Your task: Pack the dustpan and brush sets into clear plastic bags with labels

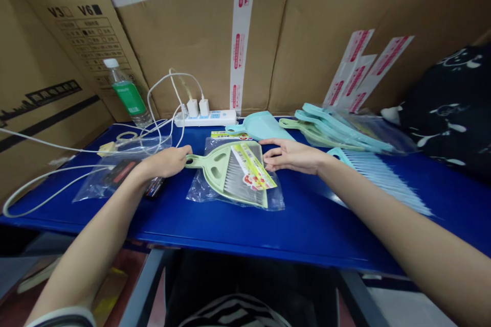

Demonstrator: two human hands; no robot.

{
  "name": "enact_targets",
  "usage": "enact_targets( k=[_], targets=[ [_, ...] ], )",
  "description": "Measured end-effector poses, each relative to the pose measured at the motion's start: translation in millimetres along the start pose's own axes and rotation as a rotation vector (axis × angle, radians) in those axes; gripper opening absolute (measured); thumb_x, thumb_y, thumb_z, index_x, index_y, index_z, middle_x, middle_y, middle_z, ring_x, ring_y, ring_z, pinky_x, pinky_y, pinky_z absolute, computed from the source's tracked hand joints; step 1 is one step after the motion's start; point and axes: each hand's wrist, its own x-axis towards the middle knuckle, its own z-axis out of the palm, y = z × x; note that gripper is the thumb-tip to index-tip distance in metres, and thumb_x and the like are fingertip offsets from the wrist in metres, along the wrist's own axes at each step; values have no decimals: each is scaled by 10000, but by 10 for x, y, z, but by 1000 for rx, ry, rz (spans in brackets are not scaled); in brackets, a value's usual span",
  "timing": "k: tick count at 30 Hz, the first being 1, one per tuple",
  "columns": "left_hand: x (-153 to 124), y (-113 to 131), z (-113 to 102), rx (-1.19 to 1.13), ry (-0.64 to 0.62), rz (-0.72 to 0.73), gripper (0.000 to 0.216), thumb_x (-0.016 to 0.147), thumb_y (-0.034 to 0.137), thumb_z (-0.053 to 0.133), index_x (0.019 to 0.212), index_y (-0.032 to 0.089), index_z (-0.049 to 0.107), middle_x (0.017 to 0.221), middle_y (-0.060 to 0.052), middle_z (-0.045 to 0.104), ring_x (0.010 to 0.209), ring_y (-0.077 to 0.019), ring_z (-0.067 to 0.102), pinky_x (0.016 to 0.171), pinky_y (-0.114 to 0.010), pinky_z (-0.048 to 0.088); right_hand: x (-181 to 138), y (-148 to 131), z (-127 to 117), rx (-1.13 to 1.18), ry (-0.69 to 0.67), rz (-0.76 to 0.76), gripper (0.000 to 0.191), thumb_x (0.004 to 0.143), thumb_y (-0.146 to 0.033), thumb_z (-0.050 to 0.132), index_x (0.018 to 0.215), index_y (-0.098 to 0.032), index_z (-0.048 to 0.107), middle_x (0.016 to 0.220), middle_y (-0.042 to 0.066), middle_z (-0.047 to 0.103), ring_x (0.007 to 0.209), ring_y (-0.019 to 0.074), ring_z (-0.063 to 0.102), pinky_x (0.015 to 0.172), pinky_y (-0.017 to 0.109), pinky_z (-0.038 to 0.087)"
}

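Note:
A pale green dustpan (215,169) with a small brush (238,179) nested in it lies in a clear plastic bag on the blue table. A yellow printed card (253,166) lies slantwise on top. My left hand (166,162) is closed at the end of the pan's handle, pinching it between thumb and fingers. Over the bag's right edge, my right hand (293,156) is open, its fingers stretched toward the card. Whether its fingertips touch the bag, I cannot tell. Just behind it rests a light blue dustpan (263,125).
Several blue and green handled pieces (337,130) are piled at the back right, beside a blue brush (383,176). A power strip (213,118) with white cables and a bottle (130,94) stand at the back left. Cardboard (203,36) walls the rear. The table's front edge (238,255) faces me.

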Motion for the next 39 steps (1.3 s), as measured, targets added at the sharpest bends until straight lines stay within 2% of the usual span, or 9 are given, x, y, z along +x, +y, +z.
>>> enact_targets(
  k=[6,12,17,19,24,27,30,35,39],
  targets=[
    [-16,1,-20,130,22,-49,235,812,75,298,894,196,482,742,-31,584,708,-192,579,621,-263,374,-34,-56,44,-182,74,-8,582,681,-15,681,1190,-177,450,701,-53,626,559,92,611,602,233,551],
    [-61,23,-42,186,4,-78,283,817,65,295,977,196,488,832,-56,620,772,-198,602,662,-267,393,-96,-129,20,-673,203,-150,390,713,-68,597,1091,-153,555,678,-39,579,530,97,550,540,236,463],
    [-69,53,-49,253,4,-101,290,850,95,278,1010,186,501,861,-79,639,790,-213,611,671,-281,397,-176,-163,78,-1121,49,-412,245,708,-215,665,950,-178,682,747,2,597,589,109,497,570,249,407],
    [-68,55,-43,254,8,-96,296,852,102,276,1017,186,506,870,-83,647,799,-215,614,675,-283,402,-192,-167,91,-1214,56,-458,227,708,-238,681,926,-184,714,731,4,596,597,115,489,590,257,394],
    [-61,48,-37,246,7,-96,300,837,90,282,1009,188,507,878,-82,655,805,-215,623,676,-278,414,-179,-181,68,-1216,29,-473,280,772,-351,662,991,-197,744,684,0,593,561,113,466,563,254,366],
    [-56,45,-39,244,3,-97,304,832,88,287,1016,189,507,864,-77,652,796,-216,620,670,-278,409,-156,-173,65,-1231,-45,-491,341,765,-353,683,1076,-222,729,692,-2,599,557,112,455,561,252,361],
    [-54,47,-41,244,0,-105,310,832,88,290,1032,186,506,854,-77,646,786,-219,615,660,-279,398,-140,-151,82,-1265,-40,-505,416,775,-337,685,1177,-231,680,712,4,609,567,116,462,569,252,362],
    [-50,52,-48,248,-4,-107,314,824,78,293,1033,182,504,854,-81,643,784,-221,613,655,-280,389,-153,-145,103,-1325,73,-494,325,760,-326,709,1054,-192,741,772,52,636,639,148,524,606,267,391],
    [-46,45,-40,249,3,-100,314,827,84,286,1029,185,504,872,-80,650,795,-216,619,670,-278,401,-174,-174,88,-1363,4,-463,326,786,-313,682,1087,-199,730,778,56,647,627,146,526,609,268,402]
  ],
)
